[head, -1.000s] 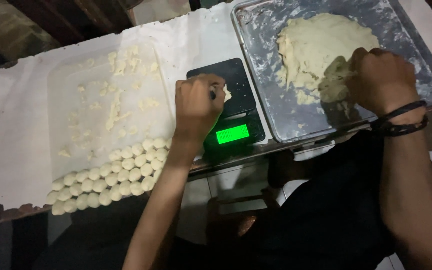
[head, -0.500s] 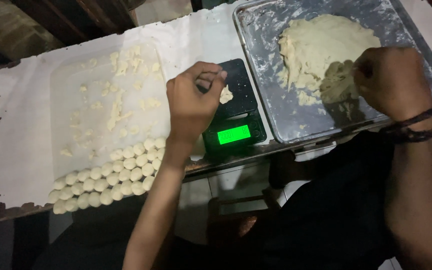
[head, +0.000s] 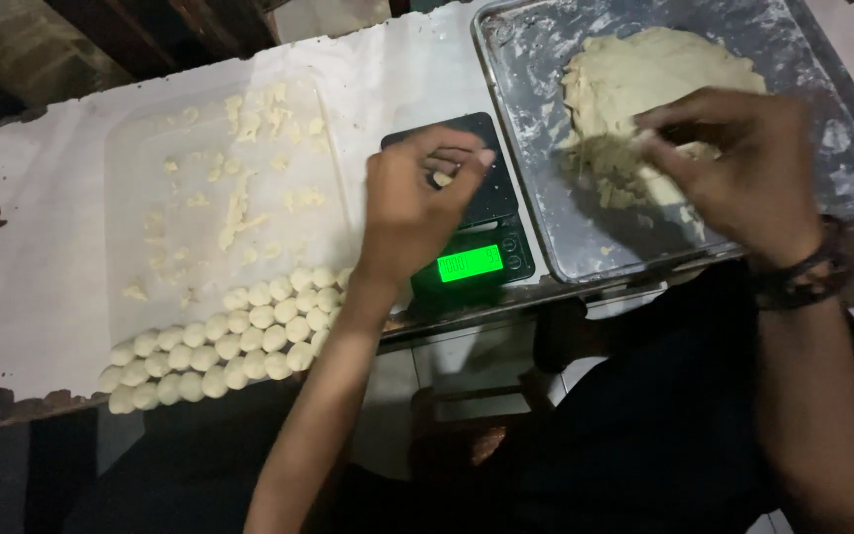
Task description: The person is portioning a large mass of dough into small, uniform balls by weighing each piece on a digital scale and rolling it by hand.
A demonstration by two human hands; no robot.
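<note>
A desk (head: 42,287) covered in white paper is running across the view, its near edge crumbling into dark ragged patches at the left, and open white surface is lying free along the left side and behind the clear plastic sheet (head: 140,158) scattered with pale dough scraps. Rows of small round pale dough balls (head: 224,341) are crowding the near edge of that sheet, right at the desk's front lip, leaving little room there. Just right of them a small black digital kitchen scale with a glowing green display (head: 470,263) is sitting between the sheet and a rectangular floured metal tray (head: 536,148), whose near rim is hanging close to the desk's front edge. Inside the tray a flat mass of pale yellowish dough (head: 644,74) is filling the far middle, with bare floured metal around it, widest on the left and near sides. The left hand (head: 412,203) is hovering over the scale's platform, fingers curled in loosely, pinching a tiny bit of dough (head: 442,179) between the fingertips. The right hand (head: 743,168), wearing a dark bracelet (head: 803,282) at the wrist, is reaching over the tray's near right part, fingers half closed and pinching at the ragged near edge of the dough mass, touching it.
</note>
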